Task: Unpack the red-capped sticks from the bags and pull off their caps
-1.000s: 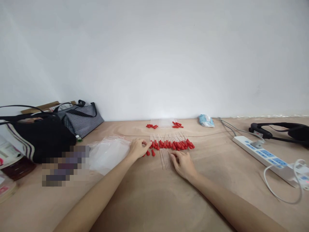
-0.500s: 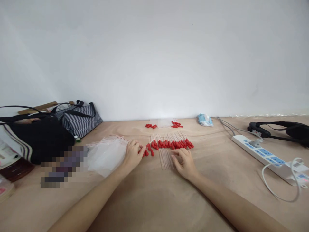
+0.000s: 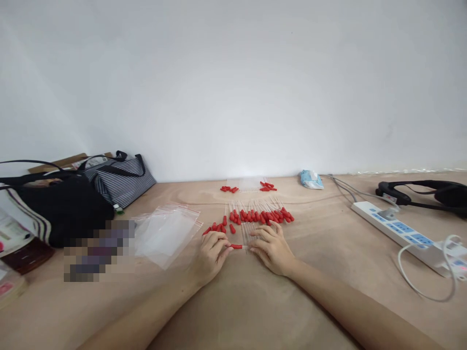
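Between its thumb and fingertips, my left hand [image 3: 211, 255] pinches a red rubber dropper bulb [image 3: 236, 247], lying sideways and pointing right. My right hand [image 3: 273, 248] is closed on the end of a thin glass dropper tube, mostly hidden by the fingers, at the bulb's open end. Under and beside these fingers lies a row of clear glass tubes [image 3: 249, 228]. Loose red bulbs [image 3: 219, 227] lie just beyond my left hand. Farther back is a row of droppers [image 3: 255, 216] with red bulbs towards me and glass stems pointing away.
Clear zip bags [image 3: 164, 238] lie at left, near a black bag [image 3: 80, 209] and a striped bag [image 3: 124, 180]. By the wall are a bag with red-bulbed droppers [image 3: 250, 183] and a blue mask [image 3: 311, 179]. A power strip [image 3: 397, 233] and black headset [image 3: 419, 194] occupy the right.
My left hand has moved from the loose bulbs towards me and right, bringing one red bulb. My right hand has shifted slightly left and its fingers now cover part of the tubes.
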Demonstrator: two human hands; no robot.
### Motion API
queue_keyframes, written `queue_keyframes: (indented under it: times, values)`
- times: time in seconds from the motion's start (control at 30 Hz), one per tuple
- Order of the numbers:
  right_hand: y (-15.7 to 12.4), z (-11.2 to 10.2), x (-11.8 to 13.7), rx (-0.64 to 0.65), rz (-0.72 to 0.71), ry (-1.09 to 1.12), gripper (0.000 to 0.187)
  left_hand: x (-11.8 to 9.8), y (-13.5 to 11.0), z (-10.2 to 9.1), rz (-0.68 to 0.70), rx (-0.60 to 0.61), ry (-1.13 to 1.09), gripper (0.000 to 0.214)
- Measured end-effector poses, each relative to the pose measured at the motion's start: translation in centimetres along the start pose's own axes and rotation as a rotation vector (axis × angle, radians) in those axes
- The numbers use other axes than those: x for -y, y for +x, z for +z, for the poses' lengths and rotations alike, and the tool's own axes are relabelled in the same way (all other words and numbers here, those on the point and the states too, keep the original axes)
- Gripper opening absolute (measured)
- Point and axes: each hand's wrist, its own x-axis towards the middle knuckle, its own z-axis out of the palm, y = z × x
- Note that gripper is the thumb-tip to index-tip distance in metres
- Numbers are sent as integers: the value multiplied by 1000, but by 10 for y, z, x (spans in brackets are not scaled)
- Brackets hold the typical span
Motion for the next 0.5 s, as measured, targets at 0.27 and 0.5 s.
queue_keyframes:
  times: [0.27,0.5]
  values:
    - [-2,1,4,-72,4,-5,13,-3,2,6,21,113,-47,24]
    - [1,-5,10,-32,-70,-21,21,1,5,17,96,128,-89,22]
